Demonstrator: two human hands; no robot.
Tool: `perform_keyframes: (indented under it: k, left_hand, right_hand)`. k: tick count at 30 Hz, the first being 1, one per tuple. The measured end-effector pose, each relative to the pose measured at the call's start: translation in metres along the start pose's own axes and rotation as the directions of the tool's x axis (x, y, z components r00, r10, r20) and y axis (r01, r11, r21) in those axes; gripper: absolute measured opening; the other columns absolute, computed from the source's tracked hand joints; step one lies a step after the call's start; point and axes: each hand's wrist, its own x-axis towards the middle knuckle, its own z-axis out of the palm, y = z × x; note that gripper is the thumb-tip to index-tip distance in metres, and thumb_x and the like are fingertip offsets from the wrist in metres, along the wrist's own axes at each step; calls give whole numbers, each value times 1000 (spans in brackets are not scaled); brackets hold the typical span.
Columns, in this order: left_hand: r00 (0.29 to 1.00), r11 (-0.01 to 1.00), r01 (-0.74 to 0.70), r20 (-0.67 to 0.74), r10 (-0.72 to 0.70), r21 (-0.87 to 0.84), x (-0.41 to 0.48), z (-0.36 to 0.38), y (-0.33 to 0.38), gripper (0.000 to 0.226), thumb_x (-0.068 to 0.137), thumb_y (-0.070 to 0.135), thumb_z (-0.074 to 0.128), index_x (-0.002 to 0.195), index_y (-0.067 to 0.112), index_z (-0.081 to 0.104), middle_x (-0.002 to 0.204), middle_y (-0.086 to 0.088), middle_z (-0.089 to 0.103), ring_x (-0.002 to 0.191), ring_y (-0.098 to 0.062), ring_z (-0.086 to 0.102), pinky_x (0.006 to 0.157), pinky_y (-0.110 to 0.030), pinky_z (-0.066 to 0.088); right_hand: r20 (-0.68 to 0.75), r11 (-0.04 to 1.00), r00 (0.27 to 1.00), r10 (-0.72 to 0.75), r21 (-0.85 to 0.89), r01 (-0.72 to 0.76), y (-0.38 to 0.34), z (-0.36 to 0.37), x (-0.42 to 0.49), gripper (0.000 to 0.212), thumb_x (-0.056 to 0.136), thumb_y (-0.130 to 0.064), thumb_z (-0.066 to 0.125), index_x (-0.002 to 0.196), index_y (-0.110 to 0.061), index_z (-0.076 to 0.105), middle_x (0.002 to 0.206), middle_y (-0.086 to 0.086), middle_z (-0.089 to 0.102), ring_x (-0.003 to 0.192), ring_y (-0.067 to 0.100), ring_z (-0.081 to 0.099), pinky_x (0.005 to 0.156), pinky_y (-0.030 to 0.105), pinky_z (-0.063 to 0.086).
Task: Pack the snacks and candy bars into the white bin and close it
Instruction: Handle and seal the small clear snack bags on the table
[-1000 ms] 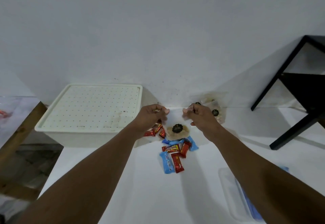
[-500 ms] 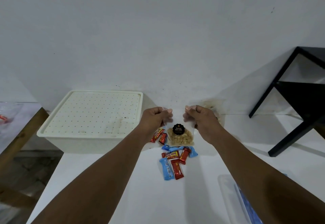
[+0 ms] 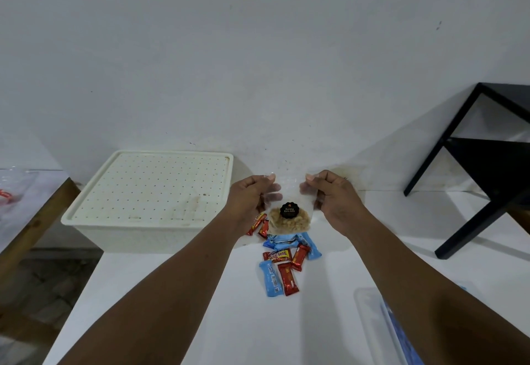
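Clear peanut bag [image 3: 289, 219] hangs near the table's [image 3: 200, 313] back edge, its 2 top corners pinched by left hand [image 3: 251, 196] and right hand [image 3: 334, 197], above piled candy bars [image 3: 284, 264]; lidded white bin [image 3: 149, 192] occupies the back-left corner.

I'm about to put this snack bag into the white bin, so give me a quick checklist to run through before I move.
1. Grip on the snack bag: ok, the left hand and the right hand each pinch a top corner.
2. Bag clear of the candy bars: cannot tell, its bottom edge overlaps them in this view.
3. White bin open: not ok, the perforated lid sits on it.
4. A hand free to lift the lid: not ok, both hold the bag.
5. Bag sealed: cannot tell.
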Motion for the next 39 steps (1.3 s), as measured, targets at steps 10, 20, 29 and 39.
perform_keyframes:
  k: [10, 20, 29, 39]
  left_hand:
    - [993, 962, -89, -48, 104, 257, 1, -2, 6, 24, 96, 20, 61, 102, -2, 68, 78, -10, 71, 55, -5, 63, 66, -28, 46]
    - [986, 900, -165, 59, 154, 403, 0, -3, 13, 31, 90, 29, 69, 99, -1, 70, 79, -10, 73, 72, -18, 63, 68, -27, 49]
    - [980, 868, -168, 175, 96, 468, -7, 11, 17, 29, 88, 25, 72, 100, -1, 70, 83, -13, 72, 60, -5, 68, 50, -17, 45]
    - [969, 845, -213, 215, 120, 491, -5, 16, 13, 23, 87, 26, 74, 94, 4, 74, 83, -14, 75, 74, -14, 74, 75, -33, 54]
  right_hand:
    - [0, 952, 996, -92, -293, 88, -6, 18, -5, 13, 89, -22, 70, 90, -8, 72, 77, 4, 71, 52, -2, 57, 67, 28, 44]
    - [7, 967, 997, -71, -246, 70, -8, 13, -4, 21, 84, -29, 76, 90, -10, 74, 80, 6, 76, 63, 8, 66, 76, 39, 49]
    - [-12, 943, 992, -126, -311, 116, -11, 1, -11, 15, 88, -23, 71, 81, -10, 70, 77, 8, 75, 54, 1, 60, 71, 36, 43]
    - [20, 925, 992, -125, -360, 123, -7, -3, -8, 10, 90, -18, 68, 81, -15, 71, 68, -1, 66, 68, 13, 58, 64, 22, 46]
